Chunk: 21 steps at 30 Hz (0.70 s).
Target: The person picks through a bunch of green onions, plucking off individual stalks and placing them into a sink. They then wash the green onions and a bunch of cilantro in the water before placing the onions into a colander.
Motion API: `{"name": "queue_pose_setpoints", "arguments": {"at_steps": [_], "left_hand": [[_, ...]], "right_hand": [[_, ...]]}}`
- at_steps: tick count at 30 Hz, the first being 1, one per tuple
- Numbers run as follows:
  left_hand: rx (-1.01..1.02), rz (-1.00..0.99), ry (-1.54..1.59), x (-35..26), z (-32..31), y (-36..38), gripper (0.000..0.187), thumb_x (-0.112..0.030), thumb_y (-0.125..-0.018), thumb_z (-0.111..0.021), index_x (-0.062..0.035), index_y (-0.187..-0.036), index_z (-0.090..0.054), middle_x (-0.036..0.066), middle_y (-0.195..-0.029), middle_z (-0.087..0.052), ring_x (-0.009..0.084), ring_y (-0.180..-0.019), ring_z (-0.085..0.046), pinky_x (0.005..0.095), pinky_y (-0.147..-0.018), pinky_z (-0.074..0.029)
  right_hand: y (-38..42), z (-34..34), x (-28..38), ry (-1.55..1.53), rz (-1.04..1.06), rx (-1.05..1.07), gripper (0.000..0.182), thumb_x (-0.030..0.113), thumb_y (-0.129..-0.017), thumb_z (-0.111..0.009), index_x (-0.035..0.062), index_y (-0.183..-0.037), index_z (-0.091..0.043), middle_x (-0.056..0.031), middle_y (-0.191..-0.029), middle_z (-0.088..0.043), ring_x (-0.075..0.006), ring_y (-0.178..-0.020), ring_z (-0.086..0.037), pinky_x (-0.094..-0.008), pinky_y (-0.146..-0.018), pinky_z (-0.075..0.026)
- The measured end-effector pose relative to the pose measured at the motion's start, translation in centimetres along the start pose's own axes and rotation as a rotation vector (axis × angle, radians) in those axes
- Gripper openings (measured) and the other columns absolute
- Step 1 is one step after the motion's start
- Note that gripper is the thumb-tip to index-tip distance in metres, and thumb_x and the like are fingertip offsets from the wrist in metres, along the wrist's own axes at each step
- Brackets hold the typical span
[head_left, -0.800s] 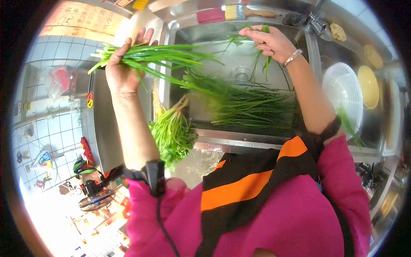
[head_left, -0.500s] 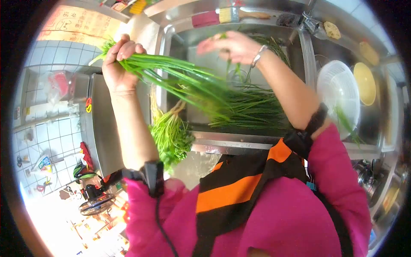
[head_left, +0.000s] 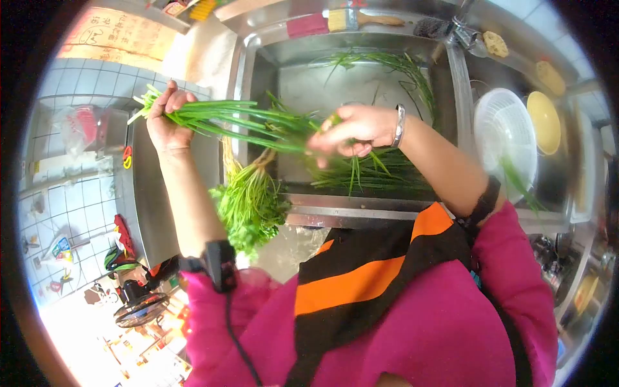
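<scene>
My left hand (head_left: 169,126) is closed around a bunch of green onions (head_left: 235,119) near its pale root end, held over the left rim of the sink. The long green leaves stretch right, into the sink area. My right hand (head_left: 354,132), with a silver bracelet at the wrist, is at the leaf ends of the bunch. Its fingers are curled on some green leaves, and the fingertips are blurred. Below it, a heap of loose green leaves (head_left: 393,173) lies in the metal sink (head_left: 309,201). More leaf strands (head_left: 403,64) lie along the sink's back and right side.
A leafy herb bunch (head_left: 248,200) with pale stems rests left of the sink's front corner. A white basket (head_left: 506,132) and a yellow bowl (head_left: 543,122) stand in the right basin. A brush (head_left: 342,20), a faucet (head_left: 465,31) and a sponge (head_left: 495,44) are along the back.
My right hand has moved down and toward me, from over the back of the sink to the leaf ends. My left hand has lowered slightly with the bunch.
</scene>
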<state>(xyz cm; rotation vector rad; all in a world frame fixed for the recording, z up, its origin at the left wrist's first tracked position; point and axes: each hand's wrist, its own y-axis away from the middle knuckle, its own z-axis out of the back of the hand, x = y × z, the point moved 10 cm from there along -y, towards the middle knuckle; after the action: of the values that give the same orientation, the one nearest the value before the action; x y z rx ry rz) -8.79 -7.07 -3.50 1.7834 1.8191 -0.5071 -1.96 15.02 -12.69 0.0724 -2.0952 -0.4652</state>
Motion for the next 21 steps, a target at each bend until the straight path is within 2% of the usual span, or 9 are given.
{"name": "queue_pose_setpoints", "arguments": {"at_steps": [5, 6, 9, 11, 15, 17, 19, 20, 21], "left_hand": [[-0.059, -0.022, -0.012, 0.3, 0.5, 0.4, 0.010, -0.004, -0.076, -0.041, 0.0001, -0.081, -0.048, -0.003, -0.051, -0.027, 0.0112, -0.049, -0.032, 0.0320, -0.067, -0.040], [-0.084, -0.035, -0.025, 0.3, 0.7, 0.4, 0.010, -0.004, -0.076, -0.041, 0.0000, -0.081, -0.048, -0.003, -0.051, -0.027, 0.0114, -0.049, -0.032, 0.0320, -0.067, -0.039], [-0.115, -0.052, -0.035, 0.8, 0.9, 0.4, 0.010, -0.004, -0.076, -0.041, 0.0002, -0.081, -0.048, -0.003, -0.051, -0.027, 0.0118, -0.049, -0.032, 0.0319, -0.068, -0.038], [-0.169, -0.052, -0.045, 2.1, 1.1, 0.2, 0.007, -0.004, -0.076, -0.041, -0.0014, -0.073, -0.046, -0.003, -0.049, -0.026, 0.0119, -0.048, -0.031, 0.0314, -0.066, -0.037], [-0.170, 0.036, 0.052, 6.6, 2.1, -1.7, 0.019, -0.004, -0.078, -0.039, -0.0077, -0.060, -0.036, -0.003, -0.046, -0.024, 0.0113, -0.044, -0.029, 0.0284, -0.061, -0.035], [-0.158, 0.067, 0.131, 8.7, 2.9, -2.2, 0.018, -0.005, -0.078, -0.040, -0.0078, -0.061, -0.036, -0.002, -0.046, -0.026, 0.0109, -0.044, -0.029, 0.0274, -0.056, -0.035], [-0.450, 0.021, -0.117, 10.3, 2.1, -0.6, 0.018, -0.006, -0.079, -0.041, -0.0082, -0.061, -0.037, -0.001, -0.047, -0.027, 0.0104, -0.046, -0.030, 0.0233, -0.048, -0.032], [-0.390, 0.023, -0.087, 10.9, 2.0, -1.1, 0.020, -0.006, -0.079, -0.040, -0.0088, -0.060, -0.037, -0.001, -0.047, -0.026, 0.0106, -0.046, -0.030, 0.0234, -0.047, -0.030], [-0.132, 0.152, 0.055, 12.3, 0.5, -1.8, 0.022, -0.006, -0.079, -0.040, -0.0095, -0.058, -0.036, -0.002, -0.046, -0.025, 0.0103, -0.046, -0.029, 0.0231, -0.046, -0.030]], "right_hand": [[-0.2, 0.1, -0.3, 0.347, 0.024, -0.157, 0.020, 0.023, -0.077, -0.050, 0.0032, -0.078, -0.055, -0.0025, -0.068, -0.055, -0.0045, -0.041, -0.034, -0.0181, -0.033, -0.025], [0.3, 0.3, 0.7, 0.523, 0.064, -0.287, 0.022, 0.025, -0.074, -0.052, 0.0033, -0.071, -0.057, -0.0024, -0.062, -0.055, -0.0083, -0.044, -0.043, -0.0228, -0.037, -0.033], [1.0, 0.2, 1.3, 0.736, 0.222, -0.425, 0.022, 0.023, -0.071, -0.050, 0.0028, -0.068, -0.058, -0.0040, -0.058, -0.056, -0.0124, -0.047, -0.049, -0.0270, -0.044, -0.039], [2.3, 0.8, 0.7, 0.613, 0.241, -0.541, 0.021, 0.021, -0.068, -0.049, 0.0030, -0.066, -0.059, -0.0065, -0.054, -0.056, -0.0162, -0.049, -0.053, -0.0299, -0.048, -0.041], [6.8, 4.7, -1.9, 0.541, 0.235, -0.998, 0.023, 0.024, -0.065, -0.049, 0.0045, -0.062, -0.060, -0.0091, -0.048, -0.053, -0.0186, -0.044, -0.052, -0.0297, -0.047, -0.041], [9.4, 6.2, -4.7, 0.270, 0.222, -1.137, 0.021, 0.022, -0.069, -0.051, 0.0036, -0.064, -0.060, -0.0071, -0.054, -0.056, -0.0098, -0.048, -0.050, -0.0236, -0.048, -0.040], [11.1, 6.3, -6.2, 0.238, 0.346, -1.186, 0.021, 0.021, -0.070, -0.051, 0.0036, -0.064, -0.060, -0.0063, -0.057, -0.056, -0.0092, -0.051, -0.049, -0.0236, -0.049, -0.039], [12.8, 6.2, -6.2, 0.277, 0.399, -1.255, 0.022, 0.022, -0.071, -0.051, 0.0032, -0.064, -0.060, -0.0055, -0.058, -0.057, -0.0096, -0.052, -0.049, -0.0241, -0.051, -0.039], [14.5, 6.0, -6.0, 0.318, 0.453, -1.312, 0.022, 0.022, -0.071, -0.050, 0.0029, -0.065, -0.060, -0.0048, -0.059, -0.057, -0.0100, -0.053, -0.049, -0.0245, -0.052, -0.039]]}}
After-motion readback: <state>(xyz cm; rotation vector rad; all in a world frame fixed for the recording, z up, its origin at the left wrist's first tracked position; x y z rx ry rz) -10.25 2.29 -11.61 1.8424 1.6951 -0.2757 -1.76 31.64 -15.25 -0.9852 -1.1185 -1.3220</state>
